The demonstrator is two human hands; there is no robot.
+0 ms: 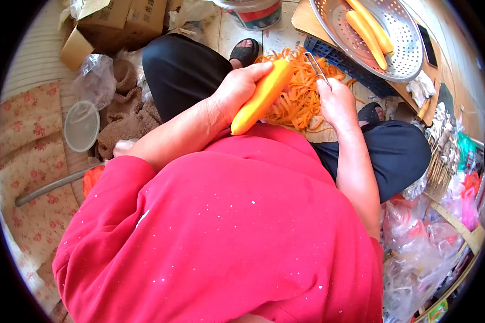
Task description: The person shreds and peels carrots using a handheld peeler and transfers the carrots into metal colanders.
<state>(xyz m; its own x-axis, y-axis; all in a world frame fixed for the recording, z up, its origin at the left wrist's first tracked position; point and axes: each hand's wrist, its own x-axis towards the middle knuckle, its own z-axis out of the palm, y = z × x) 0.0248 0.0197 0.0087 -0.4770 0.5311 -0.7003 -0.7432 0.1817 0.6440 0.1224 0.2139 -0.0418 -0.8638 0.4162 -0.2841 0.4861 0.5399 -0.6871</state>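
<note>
My left hand (241,89) is wrapped round a peeled orange carrot (264,97), which slants over my lap with its narrow end toward me. In my right hand (338,102) is a metal peeler (316,65), held by its handle and pointing away from me, apart from the carrot. A heap of orange peelings (299,102) lies below and between the two hands. Several smooth carrots (367,35) rest in a perforated metal colander (409,59) at the upper right.
The colander stands on a wooden board (302,19) beside a blue crate (355,72) and a phone (428,46). A bucket (253,15) is ahead. Cardboard boxes (121,21), a brown cloth (126,121) and a clear lid (82,126) lie left; plastic bags (420,253) crowd the right.
</note>
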